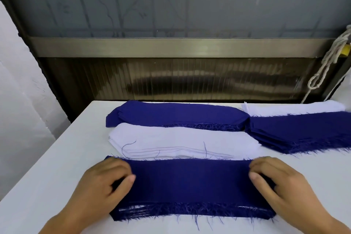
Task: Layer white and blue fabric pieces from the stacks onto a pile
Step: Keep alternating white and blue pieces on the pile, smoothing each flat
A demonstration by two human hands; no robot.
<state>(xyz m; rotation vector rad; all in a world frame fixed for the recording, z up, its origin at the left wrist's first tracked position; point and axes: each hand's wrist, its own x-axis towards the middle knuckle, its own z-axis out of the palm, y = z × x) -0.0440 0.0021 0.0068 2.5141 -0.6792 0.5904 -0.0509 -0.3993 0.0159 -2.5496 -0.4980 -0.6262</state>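
Hands, left point(106, 178) and right point(275, 178), grip the blue-topped pile's point(190, 182) ends with curled fingers, its long axis running left-right.

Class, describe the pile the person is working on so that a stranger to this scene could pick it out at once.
Start at the white table and come to its near edge. The layered pile of blue and white fabric strips lies there, with the left hand and right hand at its ends. Unlike the single-colour stacks behind it, white layers show between the blue along its frayed front edge.

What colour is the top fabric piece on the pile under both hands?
Dark blue: the top piece, seen best in the head view.
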